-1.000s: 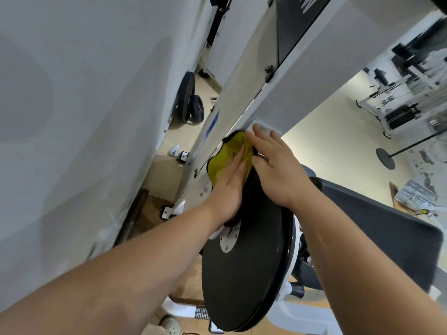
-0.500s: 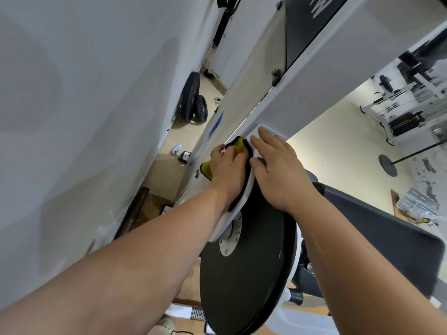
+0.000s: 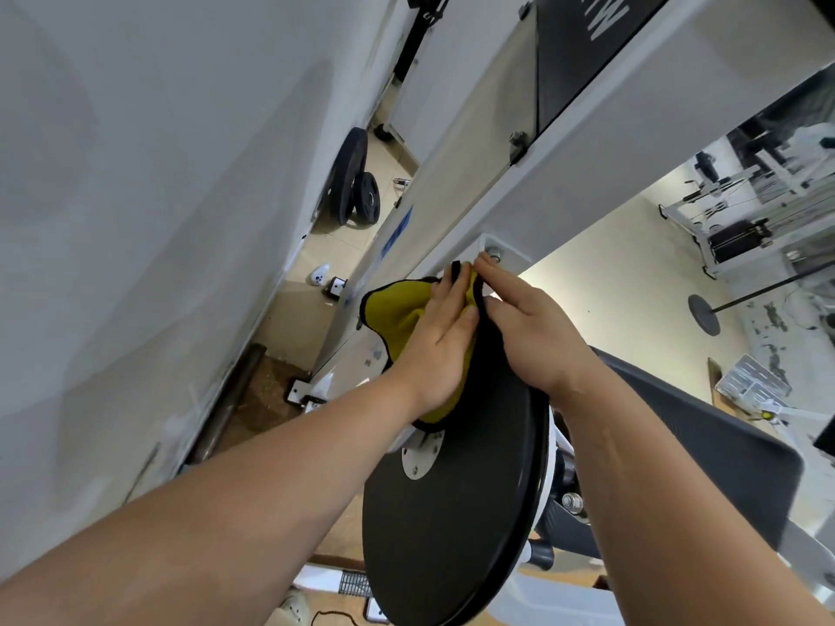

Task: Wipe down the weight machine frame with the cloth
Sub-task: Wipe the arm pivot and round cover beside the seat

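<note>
A yellow cloth with black trim [image 3: 397,311] lies spread over the white machine frame [image 3: 533,192] where it meets the top of a big black disc [image 3: 452,512]. My left hand [image 3: 440,341] lies flat on the cloth with straight fingers, pressing it against the frame. My right hand [image 3: 526,329] rests beside it on the disc's upper edge, fingers straight, fingertips touching the cloth's black edge near a bolt on a white bracket [image 3: 497,253]. Part of the cloth is hidden under my left hand.
A grey wall [image 3: 135,219] runs close on the left. Black weight plates [image 3: 354,180] lean against it on the floor beyond. A dark padded seat [image 3: 705,454] sits to the right, and other gym machines [image 3: 745,210] stand at the far right.
The cloth, bunched under my curled left hand half a second ago, now lies spread wider with my left hand flat on it. My right hand stays on the disc's edge.
</note>
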